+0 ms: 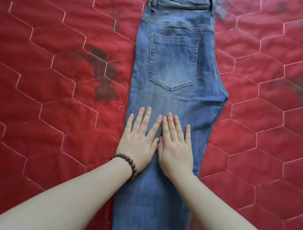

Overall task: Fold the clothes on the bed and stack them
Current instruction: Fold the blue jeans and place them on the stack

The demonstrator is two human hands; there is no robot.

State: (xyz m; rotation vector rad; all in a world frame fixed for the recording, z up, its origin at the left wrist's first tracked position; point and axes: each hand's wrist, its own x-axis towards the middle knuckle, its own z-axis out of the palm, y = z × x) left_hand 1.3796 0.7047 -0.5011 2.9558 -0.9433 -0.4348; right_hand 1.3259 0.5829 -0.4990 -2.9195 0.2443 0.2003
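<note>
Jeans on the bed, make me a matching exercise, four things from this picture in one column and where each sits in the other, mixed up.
Things:
1. jeans
2. left hand
3. bead bracelet
4. back pocket

Places:
A. round the left wrist
B. flat on the denim, beside the right hand
C. lengthwise on the red quilt
D. on the jeans below the waistband

Pairs: 1-C, 2-B, 3-A, 4-D

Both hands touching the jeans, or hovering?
Touching. In the head view the left hand and the right hand lie flat, fingers straight, pressed side by side on the jeans, below the back pocket.
</note>
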